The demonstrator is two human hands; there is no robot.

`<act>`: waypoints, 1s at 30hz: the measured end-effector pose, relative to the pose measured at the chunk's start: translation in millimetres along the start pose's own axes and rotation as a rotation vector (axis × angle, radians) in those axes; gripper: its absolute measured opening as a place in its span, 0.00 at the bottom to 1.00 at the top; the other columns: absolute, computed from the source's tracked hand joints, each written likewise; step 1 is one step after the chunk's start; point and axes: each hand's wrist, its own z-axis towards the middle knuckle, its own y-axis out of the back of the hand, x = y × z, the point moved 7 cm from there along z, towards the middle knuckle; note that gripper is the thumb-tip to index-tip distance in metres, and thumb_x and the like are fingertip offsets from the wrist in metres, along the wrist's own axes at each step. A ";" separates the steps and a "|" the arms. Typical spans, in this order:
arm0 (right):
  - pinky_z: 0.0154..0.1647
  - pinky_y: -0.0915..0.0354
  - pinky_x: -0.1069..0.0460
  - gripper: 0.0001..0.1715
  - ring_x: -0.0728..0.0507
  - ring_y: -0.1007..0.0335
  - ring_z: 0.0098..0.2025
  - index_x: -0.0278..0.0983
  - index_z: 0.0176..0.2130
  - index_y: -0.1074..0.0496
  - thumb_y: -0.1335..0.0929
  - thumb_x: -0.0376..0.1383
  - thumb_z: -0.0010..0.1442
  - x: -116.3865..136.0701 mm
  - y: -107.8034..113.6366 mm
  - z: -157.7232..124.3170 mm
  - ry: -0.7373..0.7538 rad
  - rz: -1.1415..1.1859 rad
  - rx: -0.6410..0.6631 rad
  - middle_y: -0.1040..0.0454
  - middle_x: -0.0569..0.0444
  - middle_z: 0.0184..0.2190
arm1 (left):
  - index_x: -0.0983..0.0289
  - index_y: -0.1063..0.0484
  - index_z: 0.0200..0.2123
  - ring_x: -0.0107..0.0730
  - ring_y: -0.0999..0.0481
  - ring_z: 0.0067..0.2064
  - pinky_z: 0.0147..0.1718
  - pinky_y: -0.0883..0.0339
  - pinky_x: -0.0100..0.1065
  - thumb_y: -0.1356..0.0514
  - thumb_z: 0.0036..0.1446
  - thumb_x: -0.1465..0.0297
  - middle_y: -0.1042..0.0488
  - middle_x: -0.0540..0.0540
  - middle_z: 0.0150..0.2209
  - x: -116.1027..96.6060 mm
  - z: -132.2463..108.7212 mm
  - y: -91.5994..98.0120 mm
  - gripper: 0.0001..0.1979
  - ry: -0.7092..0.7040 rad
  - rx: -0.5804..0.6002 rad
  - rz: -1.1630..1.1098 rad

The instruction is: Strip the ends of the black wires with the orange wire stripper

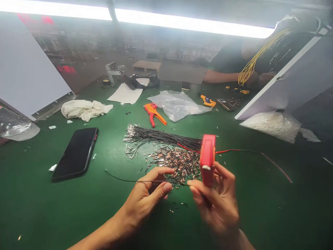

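Note:
A thin black wire (122, 179) runs from the left across my left hand (149, 194) toward my right hand (218, 198). My left thumb and forefinger are apart, with the wire passing across the gap. My right hand is closed round a red wire stripper (208, 156), held upright, and its thumb and forefinger pinch the wire's right end. Just beyond the hands lies a pile of short black and copper wire scraps (179, 161). Behind it is a bundle of black wires (161, 135) with silvery left ends; the stripper hides its right end.
A black phone (75, 152) lies left. Farther back are orange-red pliers (155, 114), a clear plastic bag (179, 104), white cloth (85, 109) and a yellow tool (208, 100). A red strip (249, 151) extends right. Across the table, another person's arm (223, 76) is near yellow wires (249, 66).

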 end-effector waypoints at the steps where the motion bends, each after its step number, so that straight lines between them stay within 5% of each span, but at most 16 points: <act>1: 0.46 0.34 0.42 0.13 0.38 0.36 0.54 0.38 0.41 0.21 0.31 0.24 0.61 3.2 -2.5 -1.6 0.031 0.013 0.017 0.43 0.45 0.60 | 0.58 0.28 0.51 0.27 0.39 0.26 0.26 0.46 0.30 0.39 0.59 0.50 0.35 0.46 0.25 -1.0 -0.4 -0.2 0.23 -0.004 0.003 -0.024; 5: 0.47 0.34 0.40 0.15 0.36 0.37 0.56 0.37 0.44 0.21 0.31 0.23 0.61 5.0 -10.2 -4.4 0.048 0.048 0.087 0.45 0.43 0.62 | 0.59 0.24 0.41 0.27 0.36 0.27 0.26 0.42 0.30 0.39 0.63 0.55 0.33 0.48 0.26 -18.5 -6.6 5.3 0.14 -0.193 -0.059 0.072; 9: 0.51 0.35 0.41 0.16 0.37 0.39 0.57 0.38 0.45 0.21 0.31 0.23 0.61 4.2 -7.9 1.4 0.037 0.064 0.123 0.46 0.45 0.61 | 0.62 0.26 0.27 0.26 0.34 0.27 0.27 0.40 0.29 0.45 0.68 0.61 0.32 0.49 0.25 -27.3 -12.7 10.5 0.18 -0.296 -0.132 0.236; 12: 0.50 0.34 0.42 0.23 0.37 0.39 0.58 0.42 0.48 0.23 0.34 0.21 0.60 5.1 -1.5 5.9 -0.011 0.185 0.197 0.45 0.48 0.61 | 0.61 0.26 0.29 0.25 0.32 0.26 0.25 0.39 0.28 0.46 0.69 0.64 0.31 0.48 0.24 -28.2 -16.7 21.7 0.16 -0.327 -0.271 0.230; 15: 0.52 0.35 0.38 0.24 0.37 0.35 0.54 0.49 0.48 0.25 0.38 0.25 0.64 -0.1 2.5 3.3 -0.221 0.495 0.336 0.39 0.50 0.57 | 0.59 0.26 0.33 0.24 0.32 0.25 0.24 0.38 0.27 0.46 0.70 0.67 0.32 0.47 0.24 -35.2 -24.4 33.3 0.12 -0.461 -0.444 0.248; 19: 0.45 0.32 0.36 0.13 0.35 0.30 0.51 0.59 0.49 0.37 0.37 0.38 0.70 -11.6 3.6 -6.1 -0.616 1.024 0.406 0.27 0.53 0.53 | 0.59 0.27 0.34 0.24 0.34 0.25 0.24 0.38 0.27 0.46 0.69 0.71 0.34 0.46 0.25 -41.2 -29.0 34.6 0.11 -0.587 -0.488 0.340; 22: 0.42 0.30 0.39 0.38 0.37 0.26 0.44 0.65 0.59 0.51 0.28 0.42 0.61 -18.0 -1.1 -9.6 -0.852 1.247 0.430 0.22 0.54 0.49 | 0.61 0.29 0.32 0.24 0.35 0.26 0.24 0.40 0.28 0.47 0.69 0.74 0.36 0.46 0.24 -43.3 -32.1 33.7 0.12 -0.632 -0.501 0.425; 24: 0.42 0.30 0.43 0.45 0.39 0.24 0.40 0.53 0.64 0.46 0.25 0.40 0.55 -18.3 -6.6 -11.2 -0.964 1.361 0.449 0.21 0.51 0.46 | 0.62 0.32 0.30 0.25 0.35 0.26 0.24 0.41 0.29 0.47 0.68 0.75 0.37 0.47 0.24 -45.9 -35.7 33.1 0.12 -0.682 -0.506 0.454; 27: 0.44 0.29 0.47 0.27 0.40 0.23 0.39 0.31 0.55 0.28 0.28 0.37 0.57 -12.0 -18.0 -16.0 -1.083 1.545 0.466 0.19 0.44 0.43 | 0.62 0.33 0.30 0.26 0.35 0.27 0.24 0.41 0.31 0.47 0.68 0.77 0.37 0.47 0.24 -51.3 -41.2 33.2 0.12 -0.778 -0.507 0.445; 30: 0.51 0.29 0.43 0.20 0.39 0.23 0.45 0.31 0.54 0.27 0.33 0.31 0.63 -9.5 -27.8 -20.3 -1.140 1.666 0.351 0.20 0.41 0.49 | 0.63 0.31 0.32 0.27 0.35 0.27 0.24 0.41 0.33 0.47 0.67 0.78 0.36 0.48 0.25 -55.2 -43.5 35.4 0.11 -0.831 -0.518 0.411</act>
